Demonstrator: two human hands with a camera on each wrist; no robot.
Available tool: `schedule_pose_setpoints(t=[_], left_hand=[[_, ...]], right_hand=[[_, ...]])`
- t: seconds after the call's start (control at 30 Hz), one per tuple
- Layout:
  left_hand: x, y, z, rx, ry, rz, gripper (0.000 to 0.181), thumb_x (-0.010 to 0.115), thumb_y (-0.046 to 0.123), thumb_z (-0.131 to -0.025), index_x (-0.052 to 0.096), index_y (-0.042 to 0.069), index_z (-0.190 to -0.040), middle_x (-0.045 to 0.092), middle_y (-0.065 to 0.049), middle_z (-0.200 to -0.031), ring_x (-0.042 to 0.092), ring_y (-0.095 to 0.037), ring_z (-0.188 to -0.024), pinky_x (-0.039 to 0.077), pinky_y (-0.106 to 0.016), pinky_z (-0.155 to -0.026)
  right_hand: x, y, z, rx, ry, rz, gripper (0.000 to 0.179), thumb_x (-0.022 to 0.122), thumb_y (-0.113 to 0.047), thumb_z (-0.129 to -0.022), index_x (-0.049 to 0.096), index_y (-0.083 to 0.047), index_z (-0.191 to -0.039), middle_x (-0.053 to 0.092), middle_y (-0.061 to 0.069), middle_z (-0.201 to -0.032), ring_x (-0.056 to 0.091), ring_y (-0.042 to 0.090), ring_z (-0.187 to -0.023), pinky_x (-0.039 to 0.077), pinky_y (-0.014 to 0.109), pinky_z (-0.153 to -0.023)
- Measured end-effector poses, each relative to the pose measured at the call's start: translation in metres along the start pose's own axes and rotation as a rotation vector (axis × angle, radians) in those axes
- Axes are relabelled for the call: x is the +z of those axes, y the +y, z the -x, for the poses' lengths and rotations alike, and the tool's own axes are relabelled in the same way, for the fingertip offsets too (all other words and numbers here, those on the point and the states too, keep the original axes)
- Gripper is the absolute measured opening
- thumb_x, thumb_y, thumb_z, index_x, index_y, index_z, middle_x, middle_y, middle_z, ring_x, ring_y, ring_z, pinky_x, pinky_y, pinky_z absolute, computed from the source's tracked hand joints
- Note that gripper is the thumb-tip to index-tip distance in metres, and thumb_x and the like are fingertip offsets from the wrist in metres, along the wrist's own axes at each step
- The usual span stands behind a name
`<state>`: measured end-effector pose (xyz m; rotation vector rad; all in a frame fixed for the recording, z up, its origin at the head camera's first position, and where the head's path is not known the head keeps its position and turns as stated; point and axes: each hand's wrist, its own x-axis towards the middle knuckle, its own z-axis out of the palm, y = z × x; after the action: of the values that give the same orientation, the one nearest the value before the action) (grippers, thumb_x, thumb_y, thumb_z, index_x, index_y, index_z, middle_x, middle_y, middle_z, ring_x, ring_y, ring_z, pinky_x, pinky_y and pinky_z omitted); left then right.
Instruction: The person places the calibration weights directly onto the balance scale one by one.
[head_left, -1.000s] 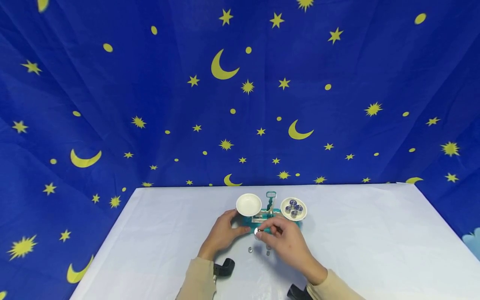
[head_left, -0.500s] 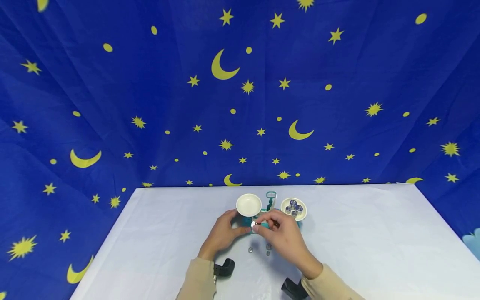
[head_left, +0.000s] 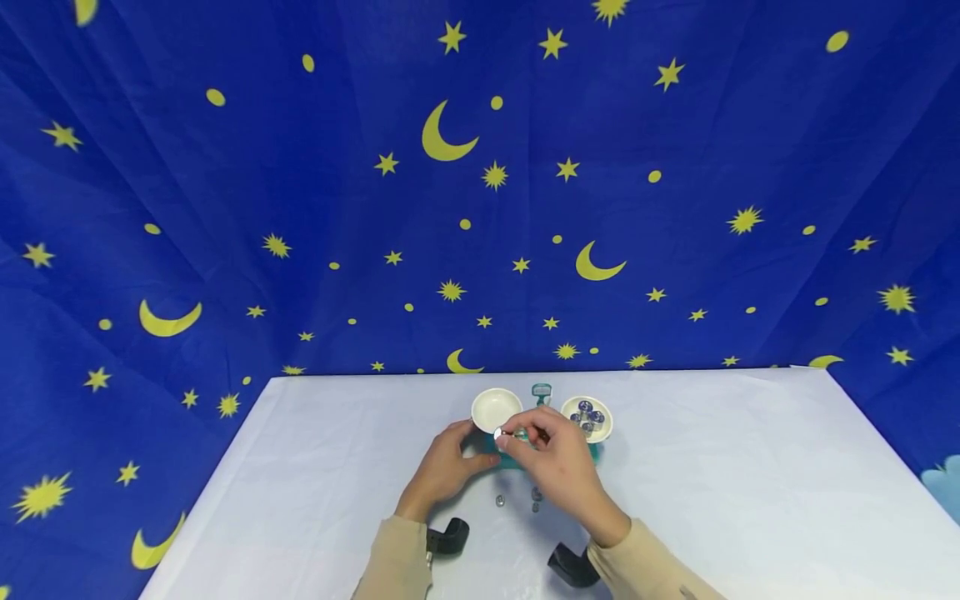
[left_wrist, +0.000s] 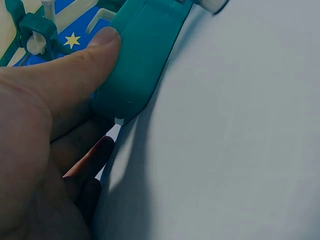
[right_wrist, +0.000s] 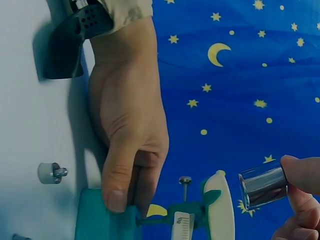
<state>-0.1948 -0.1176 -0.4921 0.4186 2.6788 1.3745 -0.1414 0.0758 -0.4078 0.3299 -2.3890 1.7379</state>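
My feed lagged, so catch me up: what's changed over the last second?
The right hand, pinching a metal weight, has moved forward and slightly left, toward the left pan. Nothing newly grasped or released. The left hand still grips the teal base; four weights stay in the right pan.

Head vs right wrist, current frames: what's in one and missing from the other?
Head only: the right dish holding four metal weights, plus the right sleeve.

Right wrist only: a strip with printed marks on the balance, hidden behind the hand in the head view.

Both: the left hand holding one end of the green balance, the left dish, and the right hand pinching a silver cylinder.
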Motion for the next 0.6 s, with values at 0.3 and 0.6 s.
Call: schedule_pose_setpoints(t=[0.3, 0.6], left_hand=[[0.001, -0.002, -0.001, 0.019, 0.009, 0.005, 0.066, 0.080, 0.037, -0.085, 0.058, 0.009, -0.140, 0.057, -0.011, -0.143, 0.046, -0.033, -0.138, 0.032, -0.057, -0.117], [0.000, -0.001, -0.001, 0.015, 0.006, -0.012, 0.064, 0.079, 0.037, -0.087, 0.058, 0.009, -0.141, 0.057, -0.011, -0.143, 0.046, -0.034, -0.138, 0.033, -0.057, -0.116]], right_hand=[[0.011, 0.000, -0.006, -0.061, 0.030, -0.009, 0.007, 0.081, -0.012, -0.084, 0.076, -0.016, -0.085, 0.044, 0.001, -0.071, 0.039, 0.011, -0.062, 0.031, 0.020, -0.057], [0.019, -0.001, -0.013, -0.076, 0.095, 0.035, 0.009, 0.082, -0.011, -0.083, 0.076, -0.017, -0.085, 0.042, -0.004, -0.070, 0.040, 0.011, -0.062, 0.032, 0.023, -0.056]])
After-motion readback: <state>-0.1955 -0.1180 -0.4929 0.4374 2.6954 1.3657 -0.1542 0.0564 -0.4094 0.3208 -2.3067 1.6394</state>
